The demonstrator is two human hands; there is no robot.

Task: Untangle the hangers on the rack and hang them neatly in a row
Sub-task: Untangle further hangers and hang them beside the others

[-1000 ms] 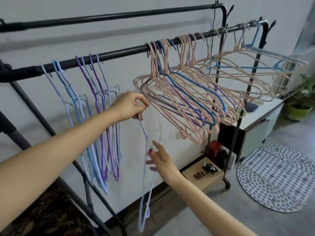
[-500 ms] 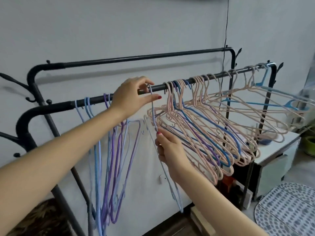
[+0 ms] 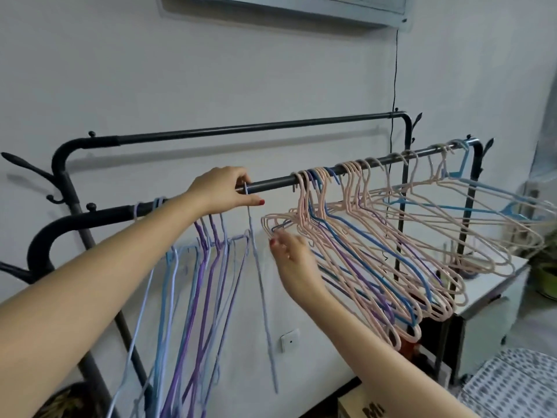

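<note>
Right hand [image 3: 294, 257] dropped off lilac hanger [image 3: 262, 282], fingers loose; left hand [image 3: 224, 191] pinches its hook on rail [image 3: 277, 184].

White wall [image 3: 211, 70], AC unit [image 3: 286, 7], white cabinet [image 3: 488, 312].

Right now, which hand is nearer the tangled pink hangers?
Right. The right hand touches the near end of the pink hangers; the left hand is apart, holding a pale hanger at the rail.
</note>
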